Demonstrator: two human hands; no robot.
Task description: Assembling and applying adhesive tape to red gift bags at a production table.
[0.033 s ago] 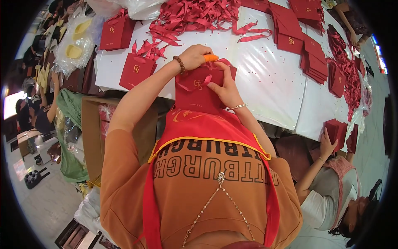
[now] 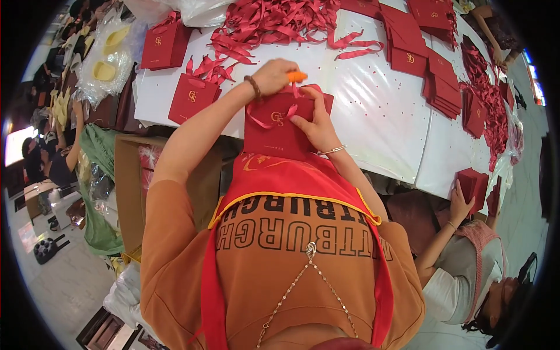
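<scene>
A dark red paper gift bag [image 2: 274,136] with gold printing stands upright in front of my apron, at the table's near edge. My right hand [image 2: 317,124] grips its upper right part, thumb on the front face and fingers at the top rim. Closed just above the bag's rim, my left hand [image 2: 275,77] holds a small orange object [image 2: 297,76], whose exact kind I cannot make out. Between that object and the rim a short piece of red ribbon [image 2: 294,90] runs upright. Another ribbon loop [image 2: 261,118] hangs over the bag's front.
Two finished-looking red bags with ribbon handles, one of them this bag [image 2: 194,98], stand at left. A heap of red ribbons [image 2: 280,20] covers the table's far side. Stacked flat bags [image 2: 440,87] lie at right. Beside me a co-worker's hand [image 2: 462,201] holds red bags; a cardboard box [image 2: 131,181] stands left.
My left hand has risen slightly with the orange object, and ribbon now shows stretched beneath it. The gift bag has shifted a little to the left.
</scene>
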